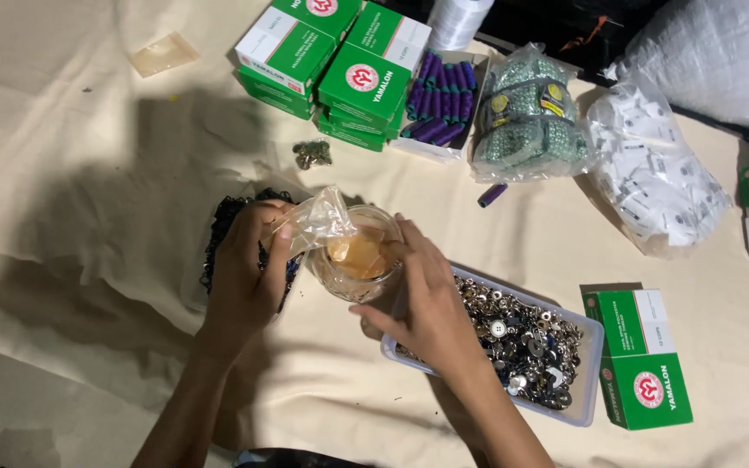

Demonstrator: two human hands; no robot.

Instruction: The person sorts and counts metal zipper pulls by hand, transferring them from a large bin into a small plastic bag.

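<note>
Near the counter's front edge, the left hand [249, 269] pinches a clear plastic bag [322, 218] over a glass jar [359, 260] (amber inside); the right hand [431, 303] clasps the jar beside a button tray [587, 364].

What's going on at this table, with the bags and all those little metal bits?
A person is working with both hands over a cream cloth. The left hand pinches the top of a small clear plastic bag. The right hand has its fingers at a clear round container that holds something amber. Beside that hand sits a tray of mixed buttons. Further back lie green boxes, purple thread spools and bagged supplies.
</note>
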